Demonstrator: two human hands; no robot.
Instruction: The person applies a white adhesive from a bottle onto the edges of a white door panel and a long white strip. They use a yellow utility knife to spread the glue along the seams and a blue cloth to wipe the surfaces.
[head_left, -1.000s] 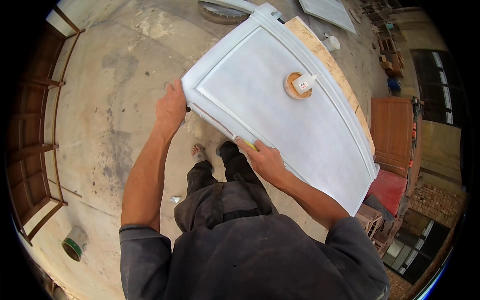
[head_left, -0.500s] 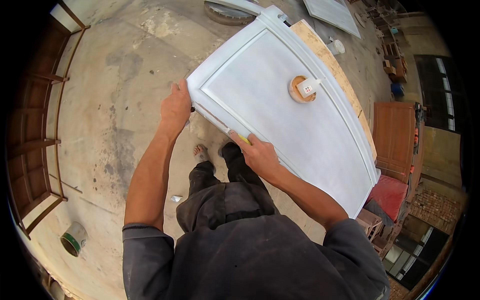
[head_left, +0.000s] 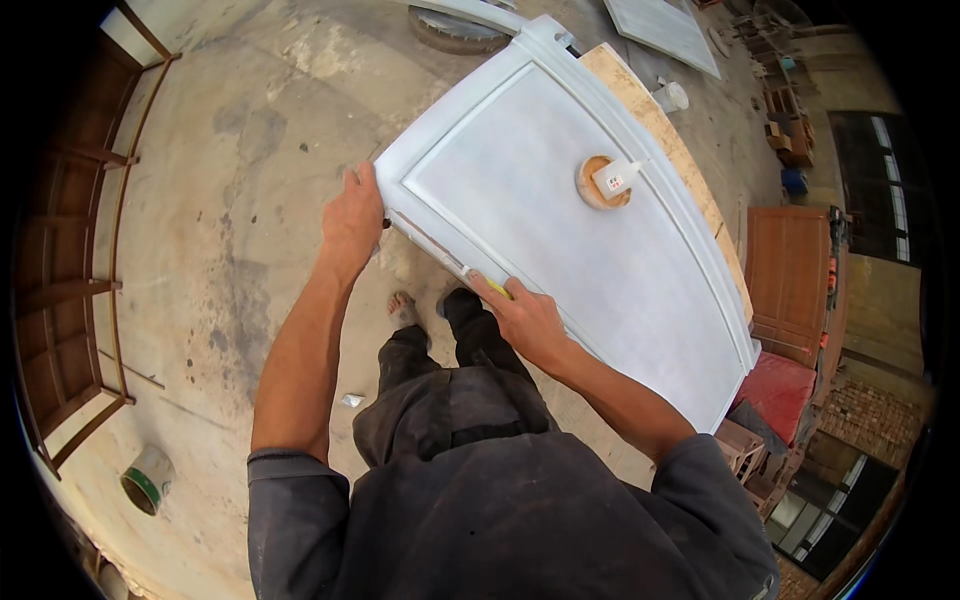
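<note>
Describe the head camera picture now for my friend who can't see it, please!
A person's left hand touches the corner of a big pale panel, while the right hand holds a small yellow tool at the panel's near edge. A round tub sits on the panel, with a white bottle across its top.

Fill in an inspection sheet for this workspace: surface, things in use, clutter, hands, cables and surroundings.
Surface: white panel with a moulded border; brownish marks along its near edge; light wooden board showing past its curved far edge.
Things in use: yellow tool at the near edge; round tub on the panel, white bottle lying across it.
Clutter: small pale scrap and green-banded bucket on the floor.
Hands: left hand at the panel's left corner, fingers partly hidden; right hand gripping the yellow tool.
Cables: nothing seen.
Surroundings: brown cabinet at right, wooden frame at left.
</note>
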